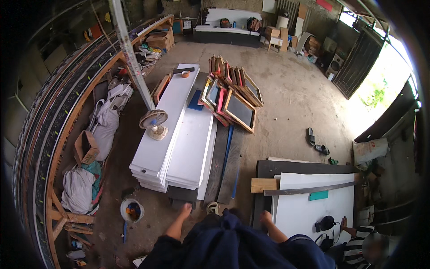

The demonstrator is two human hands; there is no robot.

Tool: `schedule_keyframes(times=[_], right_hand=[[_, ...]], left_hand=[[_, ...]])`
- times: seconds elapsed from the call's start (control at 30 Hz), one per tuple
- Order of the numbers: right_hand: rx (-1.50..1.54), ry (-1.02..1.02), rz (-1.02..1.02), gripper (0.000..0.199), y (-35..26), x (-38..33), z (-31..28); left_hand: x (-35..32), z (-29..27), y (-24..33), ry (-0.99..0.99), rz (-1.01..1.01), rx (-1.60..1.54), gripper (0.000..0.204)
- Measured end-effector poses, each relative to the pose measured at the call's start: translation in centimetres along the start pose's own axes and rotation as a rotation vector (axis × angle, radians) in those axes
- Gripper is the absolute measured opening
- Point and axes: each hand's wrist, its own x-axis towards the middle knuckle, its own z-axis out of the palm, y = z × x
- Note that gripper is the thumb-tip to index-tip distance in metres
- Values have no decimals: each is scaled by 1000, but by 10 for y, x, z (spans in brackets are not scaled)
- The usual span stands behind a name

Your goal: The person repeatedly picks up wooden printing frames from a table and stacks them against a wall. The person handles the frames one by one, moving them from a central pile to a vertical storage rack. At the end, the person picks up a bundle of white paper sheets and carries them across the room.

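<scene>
My left hand (184, 210) hangs just off the near end of the stacks of white boards (190, 154). Its fingers look loosely curled, with nothing visible in them. My right hand (266, 218) is closed beside the left edge of a low pile topped by a white sheet (293, 213), and no object shows in it. I cannot tell whether it touches the pile. Across that pile lie a long dark strip (309, 188), a wooden block (264, 185) and a teal piece (318, 195). My shoe (212, 208) shows between my hands.
Wooden frames (240, 110) lie heaped beyond the boards, near a fan (154, 123) and a metal post (130, 54). A bucket (132, 210) stands at left, before a long wooden rack (67, 121). A person in striped clothing (358, 244) is at lower right. Slippers (316, 141) lie near the doorway.
</scene>
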Motion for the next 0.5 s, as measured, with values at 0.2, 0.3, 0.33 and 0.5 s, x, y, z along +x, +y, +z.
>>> schedule_keyframes(times=[0.2, 0.3, 0.33, 0.5], right_hand=[[85, 24, -96, 21, -75, 121, -50], [51, -19, -103, 21, -95, 206, -68], [127, -72, 38, 20, -113, 234, -77], [28, 17, -7, 22, -154, 381, -101]], left_hand=[[200, 6, 168, 7, 273, 112, 20], [279, 13, 198, -10, 314, 200, 21], [301, 11, 202, -61, 222, 221, 22], [376, 15, 199, -241, -110, 400, 23]])
